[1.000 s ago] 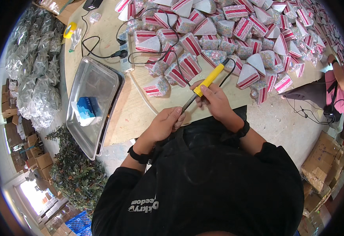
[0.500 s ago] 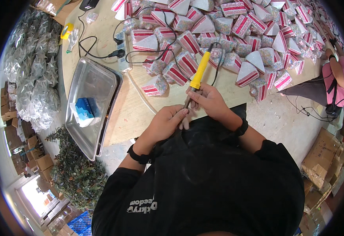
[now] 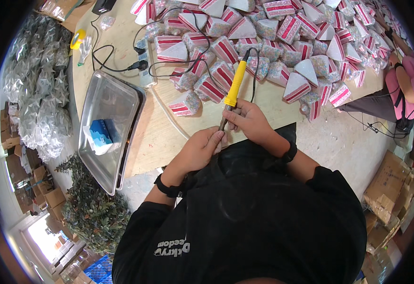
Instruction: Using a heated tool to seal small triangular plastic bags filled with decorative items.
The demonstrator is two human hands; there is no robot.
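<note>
A soldering iron (image 3: 236, 84) with a yellow handle and a black cord is held in front of my body, its handle tilted away from me. My right hand (image 3: 246, 119) is closed round the metal barrel just below the handle. My left hand (image 3: 201, 149) pinches the lower end of the iron, its tip hidden among my fingers. Just past the handle lies a heap of cake-slice pieces (image 3: 223, 48), pink and white with speckled backs. The iron's cord loops over the nearest ones.
At left a metal tray (image 3: 87, 140) holds a blue and white tissue box (image 3: 101, 136). Behind it are a power strip (image 3: 144, 64) with plugs and yellow tape (image 3: 78, 39). Silvery star shapes (image 3: 41, 85) and foliage (image 3: 96, 208) stand left. Another person (image 3: 408, 90) in pink works at right.
The iron's handle has shifted slightly left and toward me. Fingers of both hands have drawn in closer round the metal end.
</note>
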